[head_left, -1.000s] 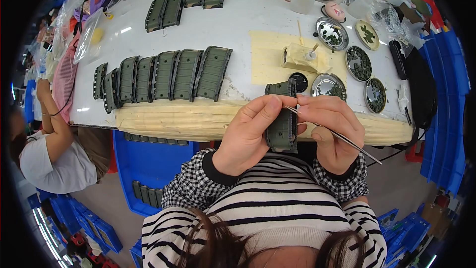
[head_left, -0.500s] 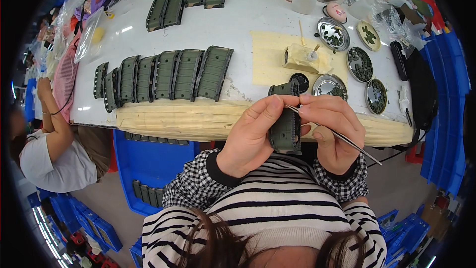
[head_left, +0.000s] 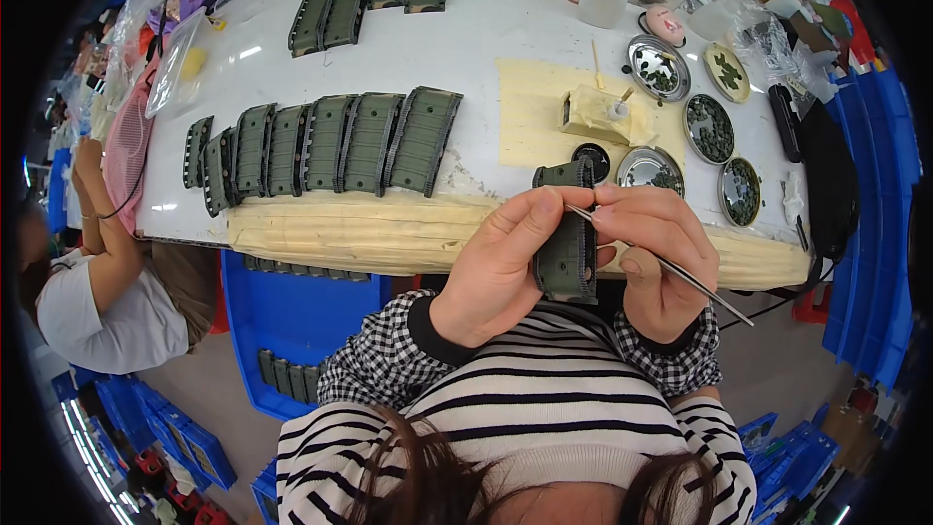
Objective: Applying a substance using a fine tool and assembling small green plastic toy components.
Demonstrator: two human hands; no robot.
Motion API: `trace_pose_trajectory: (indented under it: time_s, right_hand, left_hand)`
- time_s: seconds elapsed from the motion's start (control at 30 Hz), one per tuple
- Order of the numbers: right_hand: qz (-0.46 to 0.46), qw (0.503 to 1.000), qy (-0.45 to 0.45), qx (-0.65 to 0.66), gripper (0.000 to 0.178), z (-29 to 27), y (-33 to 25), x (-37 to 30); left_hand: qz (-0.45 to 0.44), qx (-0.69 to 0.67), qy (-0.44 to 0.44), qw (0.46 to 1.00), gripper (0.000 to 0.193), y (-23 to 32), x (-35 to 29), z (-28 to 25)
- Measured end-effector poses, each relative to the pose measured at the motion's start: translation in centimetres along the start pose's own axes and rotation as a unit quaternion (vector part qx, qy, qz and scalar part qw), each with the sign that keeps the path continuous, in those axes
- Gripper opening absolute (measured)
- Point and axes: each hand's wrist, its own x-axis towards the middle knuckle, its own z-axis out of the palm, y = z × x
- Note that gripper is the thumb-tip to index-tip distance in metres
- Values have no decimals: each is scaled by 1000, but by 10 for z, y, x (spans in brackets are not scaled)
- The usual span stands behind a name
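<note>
My left hand (head_left: 505, 262) pinches the upper part of a dark green, ribbed, curved panel (head_left: 566, 267) with black toothed edges, held upright just off the table's near edge. My right hand (head_left: 661, 253) has a thin metal rod-like tool (head_left: 695, 282) between thumb and fingers. Its tapered tip touches the panel's face beside my left fingertips, and its other end slants down to the right. Whether anything tiny sits at the tip cannot be made out. To the left, a row of similar green panels (head_left: 372, 144) lies along the table.
Round dishes of small dark green pieces (head_left: 708, 126) stand at right, near a paper-wrapped block (head_left: 593, 115) and a small black pot (head_left: 591, 160). A padded cream roll (head_left: 360, 233) lines the near edge. Below is a blue crate (head_left: 301, 331); another person (head_left: 117, 292) sits left.
My hands, the panel and the metal tool stay almost in the same pose. The whole view has shifted slightly, and nothing has been taken up or let go.
</note>
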Motion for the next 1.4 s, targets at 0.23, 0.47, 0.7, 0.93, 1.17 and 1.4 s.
trace_pose_trajectory:
  time_s: [0.23, 0.47, 0.7, 0.93, 1.17, 1.4]
  right_hand:
    - [13, 999, 22, 20, 16, 5, 5, -4]
    - [75, 990, 118, 19, 16, -9, 22, -9]
    - [74, 986, 63, -134, 9, 0, 48, -8]
    - [74, 982, 55, -164, 8, 5, 50, -5]
    - [74, 983, 76, -147, 8, 2, 45, -5]
    - [13, 999, 26, 28, 15, -13, 1, -6]
  left_hand:
    - [7, 15, -7, 1000, 39, -1, 1, -2]
    - [94, 106, 13, 990, 78, 22, -8, 8]
    - [53, 53, 52, 996, 66, 31, -19, 1]
    - [60, 44, 72, 995, 46, 34, -22, -2]
    - [85, 81, 123, 985, 39, 33, -21, 0]
    - [72, 76, 159, 982, 37, 37, -16, 5]
